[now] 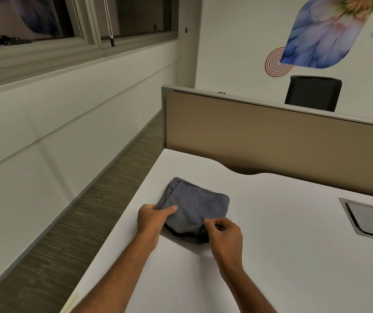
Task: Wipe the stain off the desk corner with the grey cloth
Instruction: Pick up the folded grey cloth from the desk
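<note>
A folded grey cloth (195, 204) lies on the white desk (271, 256), near its left edge and a little short of the far left corner (169, 154). My left hand (151, 220) pinches the cloth's near left corner, thumb on top. My right hand (225, 233) grips the cloth's near right corner between thumb and fingers, lifting that edge slightly. I see no clear stain on the desk; a faint yellowish mark (71, 300) shows at the desk's near left edge.
A tan partition panel (271, 136) stands along the desk's far side. A metal cable hatch (370, 218) is set into the desk at right. Carpeted floor (79, 222) and a white wall lie to the left. A black chair (314, 92) stands behind the panel.
</note>
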